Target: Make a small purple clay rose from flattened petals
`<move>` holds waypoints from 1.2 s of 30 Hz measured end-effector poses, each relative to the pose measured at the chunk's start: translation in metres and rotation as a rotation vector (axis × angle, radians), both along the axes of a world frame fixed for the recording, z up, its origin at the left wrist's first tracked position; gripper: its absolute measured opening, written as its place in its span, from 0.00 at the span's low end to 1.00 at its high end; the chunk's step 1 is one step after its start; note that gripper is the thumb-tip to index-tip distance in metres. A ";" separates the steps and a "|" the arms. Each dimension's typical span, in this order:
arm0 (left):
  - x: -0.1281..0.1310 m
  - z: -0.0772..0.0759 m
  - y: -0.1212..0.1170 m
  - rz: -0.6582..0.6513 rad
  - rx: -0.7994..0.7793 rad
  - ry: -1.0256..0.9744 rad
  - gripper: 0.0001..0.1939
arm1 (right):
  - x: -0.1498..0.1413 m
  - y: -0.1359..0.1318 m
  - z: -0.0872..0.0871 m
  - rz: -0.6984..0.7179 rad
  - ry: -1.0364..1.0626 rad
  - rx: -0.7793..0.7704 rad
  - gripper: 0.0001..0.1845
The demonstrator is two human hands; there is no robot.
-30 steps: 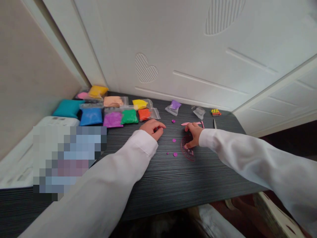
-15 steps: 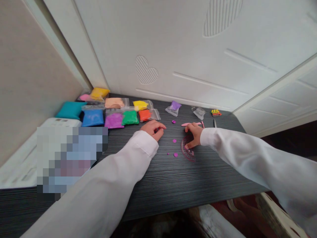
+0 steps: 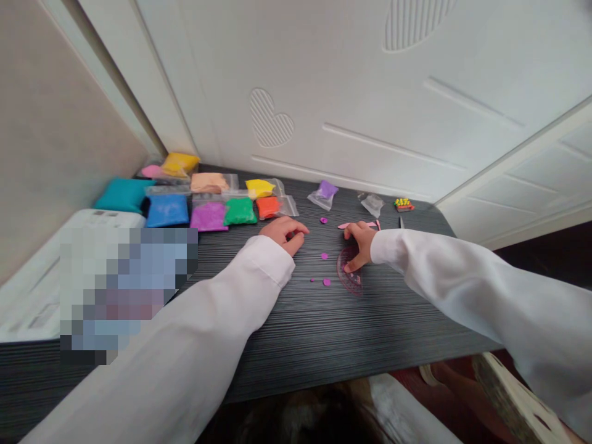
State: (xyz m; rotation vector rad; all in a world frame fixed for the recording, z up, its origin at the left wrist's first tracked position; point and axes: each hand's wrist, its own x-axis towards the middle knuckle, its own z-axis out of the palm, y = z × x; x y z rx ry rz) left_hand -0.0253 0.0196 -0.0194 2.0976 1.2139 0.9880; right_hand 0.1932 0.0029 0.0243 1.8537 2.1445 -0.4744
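Left hand [image 3: 283, 233]: one, resting on the dark table [image 3: 296, 333], fingers loosely bent, thumb apart from them, nothing seen in its hold; the orange packet [image 3: 268, 207] lay just beyond.

Right hand [image 3: 361, 243]: one, thumb down on the protractor [image 3: 352, 282], fingers curved and parted widely from the thumb, not closed round it. Whether the fingertips touched the pink tool [image 3: 346, 226] beside them could not be told.

Protractor: one, clear with reddish markings, flat on the table, partly under the right hand.

Purple bits: four. A curled piece [image 3: 324, 220] lay farthest off; a small disc [image 3: 324, 256], a larger disc [image 3: 327, 282] and a dot [image 3: 312, 280] lay between the hands and nearer the wearer.

Far edge, rightward: purple packet [image 3: 328, 190], clear bag [image 3: 372, 203], yellow-and-red object [image 3: 404, 204], with a narrow pointed item [image 3: 401, 222] before it.

Left side: further coloured packets [image 3: 167, 210], grouped near a white package [image 3: 32, 302].
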 end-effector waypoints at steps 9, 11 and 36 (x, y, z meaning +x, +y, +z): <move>0.000 0.003 -0.002 0.003 -0.016 0.013 0.10 | -0.025 0.007 0.011 -0.110 -0.196 -0.126 0.40; 0.000 0.002 -0.001 0.002 -0.020 0.016 0.10 | -0.030 0.010 0.011 -0.110 -0.256 -0.147 0.42; 0.002 0.002 -0.003 0.014 -0.014 0.023 0.10 | 0.002 0.008 0.006 0.005 0.029 -0.093 0.39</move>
